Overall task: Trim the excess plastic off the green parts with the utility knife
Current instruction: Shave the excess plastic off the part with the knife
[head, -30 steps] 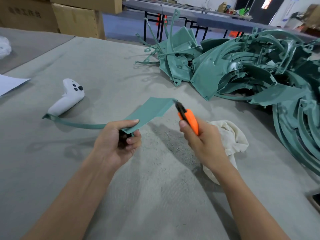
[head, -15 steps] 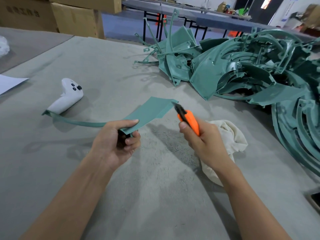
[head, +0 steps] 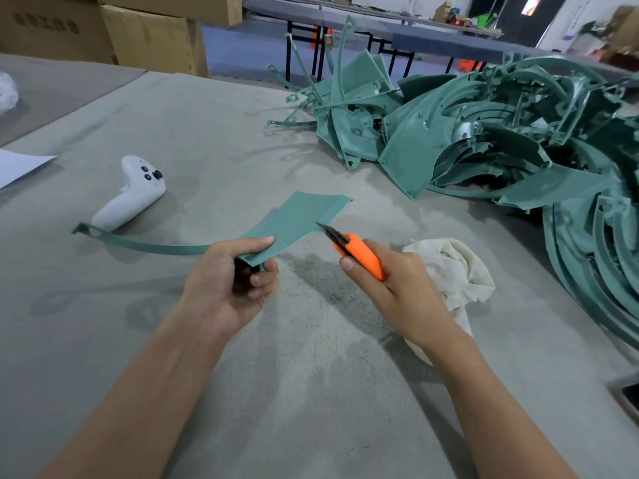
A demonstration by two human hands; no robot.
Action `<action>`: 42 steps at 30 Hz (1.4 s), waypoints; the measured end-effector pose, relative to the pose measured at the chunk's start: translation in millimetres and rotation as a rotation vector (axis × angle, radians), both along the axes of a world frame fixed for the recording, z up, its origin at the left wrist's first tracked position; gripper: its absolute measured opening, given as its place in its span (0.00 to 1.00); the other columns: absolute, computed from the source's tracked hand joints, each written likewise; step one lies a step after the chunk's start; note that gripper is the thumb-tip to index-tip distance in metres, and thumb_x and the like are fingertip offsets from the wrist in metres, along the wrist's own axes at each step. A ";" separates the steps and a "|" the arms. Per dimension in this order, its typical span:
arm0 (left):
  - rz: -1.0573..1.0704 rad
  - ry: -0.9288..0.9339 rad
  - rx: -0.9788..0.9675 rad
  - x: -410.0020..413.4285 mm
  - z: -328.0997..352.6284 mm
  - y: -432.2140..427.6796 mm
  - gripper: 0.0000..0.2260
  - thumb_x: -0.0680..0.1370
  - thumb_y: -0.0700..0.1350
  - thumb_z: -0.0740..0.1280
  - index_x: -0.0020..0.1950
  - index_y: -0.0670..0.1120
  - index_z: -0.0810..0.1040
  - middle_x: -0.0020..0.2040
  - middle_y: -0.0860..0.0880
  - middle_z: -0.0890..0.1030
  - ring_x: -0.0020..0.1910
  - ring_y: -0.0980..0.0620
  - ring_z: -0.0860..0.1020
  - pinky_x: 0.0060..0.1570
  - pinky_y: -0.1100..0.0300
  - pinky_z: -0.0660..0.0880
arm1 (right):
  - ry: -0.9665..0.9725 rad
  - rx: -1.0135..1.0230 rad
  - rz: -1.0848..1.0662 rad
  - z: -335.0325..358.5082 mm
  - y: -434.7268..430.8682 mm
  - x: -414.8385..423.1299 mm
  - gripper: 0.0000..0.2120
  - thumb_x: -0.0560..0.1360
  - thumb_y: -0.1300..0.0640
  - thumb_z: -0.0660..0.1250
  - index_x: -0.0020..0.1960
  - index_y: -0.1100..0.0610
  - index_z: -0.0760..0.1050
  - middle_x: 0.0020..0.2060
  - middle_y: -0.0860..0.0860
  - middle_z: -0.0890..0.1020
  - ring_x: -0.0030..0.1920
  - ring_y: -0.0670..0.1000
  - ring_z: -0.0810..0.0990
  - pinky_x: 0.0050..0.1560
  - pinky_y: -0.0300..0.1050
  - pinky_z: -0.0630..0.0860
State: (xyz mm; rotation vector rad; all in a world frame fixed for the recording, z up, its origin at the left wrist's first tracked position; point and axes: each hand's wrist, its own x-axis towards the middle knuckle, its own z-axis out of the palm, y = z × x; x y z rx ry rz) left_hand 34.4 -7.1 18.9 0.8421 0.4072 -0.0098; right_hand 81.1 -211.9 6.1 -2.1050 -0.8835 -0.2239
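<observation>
My left hand [head: 230, 281] grips a green plastic part [head: 301, 217] by the near edge of its flat panel, held above the table. A long thin curved strip of that part runs left toward its end near the white controller. My right hand [head: 397, 288] holds an orange utility knife [head: 359, 255]. Its dark blade points up and left, and the tip meets the right edge of the panel.
A big heap of green parts [head: 501, 133] fills the table's far right. A white controller [head: 133, 197] lies to the left, a cream rag [head: 453, 271] under my right hand, white paper [head: 17, 165] at the left edge. Cardboard boxes [head: 152, 36] stand behind the grey table [head: 276, 392].
The knife blade has slid down along the panel's right edge, from near the top corner toward me. My left hand keeps the part almost still.
</observation>
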 end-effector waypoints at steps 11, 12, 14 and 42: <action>-0.044 -0.025 0.026 -1.9 0.1 3.0 0.07 0.67 0.37 0.66 0.33 0.44 0.68 0.24 0.48 0.68 0.17 0.56 0.60 0.16 0.67 0.56 | 0.171 0.246 -0.183 0.2 -9.2 10.6 0.20 0.78 0.41 0.62 0.39 0.57 0.73 0.25 0.49 0.71 0.23 0.48 0.68 0.23 0.44 0.65; -0.054 -0.035 0.029 -2.2 0.1 3.1 0.07 0.67 0.38 0.65 0.34 0.44 0.67 0.24 0.48 0.67 0.17 0.56 0.60 0.16 0.67 0.56 | 0.224 0.312 -0.222 1.0 -10.9 12.3 0.19 0.78 0.42 0.63 0.39 0.56 0.73 0.24 0.46 0.71 0.23 0.46 0.67 0.24 0.42 0.64; -0.091 -0.057 0.039 -3.0 -0.2 2.0 0.07 0.67 0.37 0.65 0.34 0.44 0.67 0.23 0.48 0.67 0.17 0.56 0.60 0.16 0.67 0.56 | 0.313 0.434 -0.242 3.6 -13.1 12.7 0.17 0.79 0.44 0.64 0.40 0.56 0.75 0.24 0.44 0.70 0.23 0.44 0.66 0.25 0.40 0.63; 0.277 -0.613 1.664 -5.8 -18.2 -37.2 0.22 0.72 0.48 0.75 0.63 0.43 0.77 0.59 0.50 0.77 0.58 0.52 0.74 0.62 0.58 0.70 | 0.181 0.495 0.028 21.9 15.6 -18.9 0.07 0.78 0.53 0.67 0.52 0.42 0.78 0.25 0.40 0.70 0.23 0.44 0.67 0.26 0.35 0.67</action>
